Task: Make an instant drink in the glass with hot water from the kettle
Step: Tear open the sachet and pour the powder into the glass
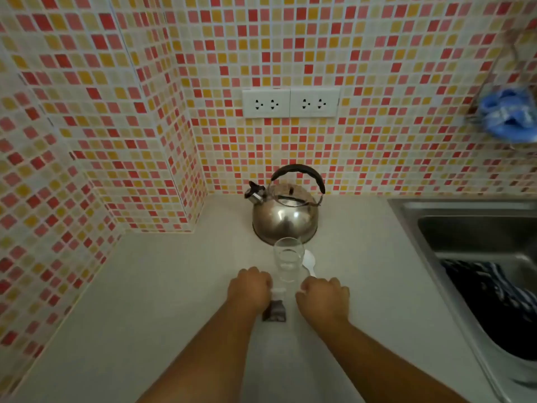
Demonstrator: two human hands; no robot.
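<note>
A steel kettle [285, 216] with a black handle stands on the pale counter [162, 286] near the tiled back wall. Just in front of it is an empty clear glass [287, 258], upright. A white plastic spoon [309, 261] lies behind and to the right of the glass. A dark drink sachet [274, 311] with a white top edge sits between my hands, below the glass. My left hand [250, 287] pinches the sachet's top from the left. From the right, my right hand [324, 296] pinches the same edge. Both fists are closed.
A steel sink [453, 225] lies at the right with a dark striped cloth [494, 298] in it. A blue cloth [507, 114] hangs on the right wall. Two white double sockets [290, 102] sit on the mosaic tiles above the kettle. A tiled wall corner juts out at the left.
</note>
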